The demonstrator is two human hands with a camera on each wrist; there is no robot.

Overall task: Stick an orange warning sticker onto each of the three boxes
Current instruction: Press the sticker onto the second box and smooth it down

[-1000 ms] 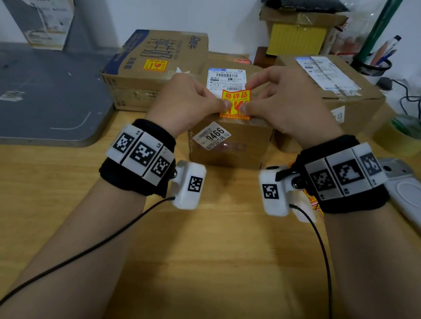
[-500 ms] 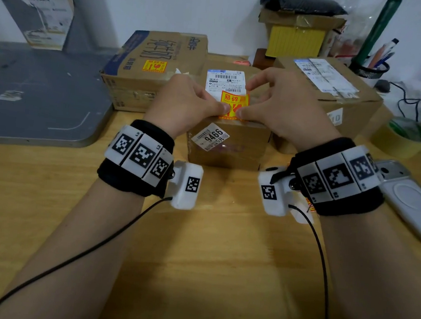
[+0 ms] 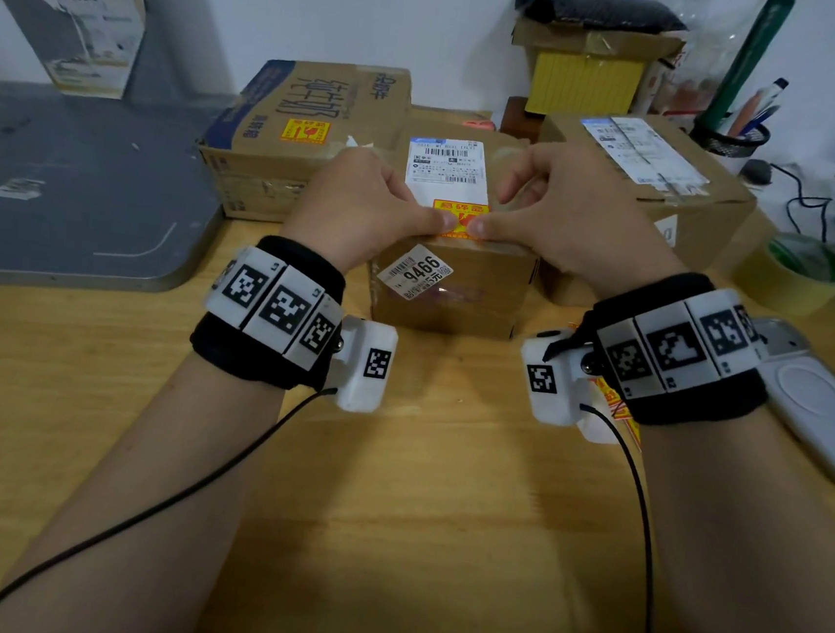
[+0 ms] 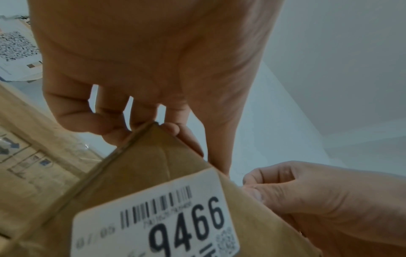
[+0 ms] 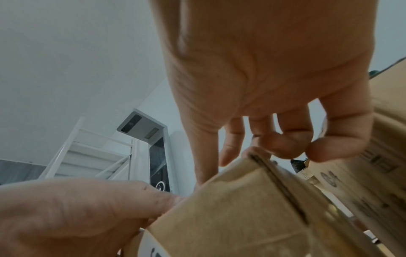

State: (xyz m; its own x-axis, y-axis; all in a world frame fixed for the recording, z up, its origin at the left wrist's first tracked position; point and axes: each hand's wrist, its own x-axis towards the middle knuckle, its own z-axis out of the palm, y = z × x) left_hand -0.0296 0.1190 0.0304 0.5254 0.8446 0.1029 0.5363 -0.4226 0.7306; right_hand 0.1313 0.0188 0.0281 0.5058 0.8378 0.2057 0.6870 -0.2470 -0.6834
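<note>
A small brown box (image 3: 458, 294) with a "9466" label stands in the middle of the desk. An orange warning sticker (image 3: 458, 212) lies flat on its top, just below the white shipping label. My left hand (image 3: 395, 207) and right hand (image 3: 542, 216) rest on the box top, and both thumbs press on the sticker's lower edge. The other fingers curl loosely over the box. The left box (image 3: 298, 100) carries an orange sticker (image 3: 305, 131). The right box (image 3: 671, 203) shows none. The wrist views show the small box (image 4: 153, 173) (image 5: 241, 208) from below the hands.
A sticker sheet (image 3: 620, 412) peeks out under my right wrist. A white power bank (image 3: 825, 406) and a tape roll (image 3: 797, 271) lie at the right. A grey mat (image 3: 61, 180) covers the left. A pen holder (image 3: 728, 137) and a yellow box stand behind.
The sticker has come down from upright between my fingertips to flat on the box top. My thumbs have slid together over its lower edge.
</note>
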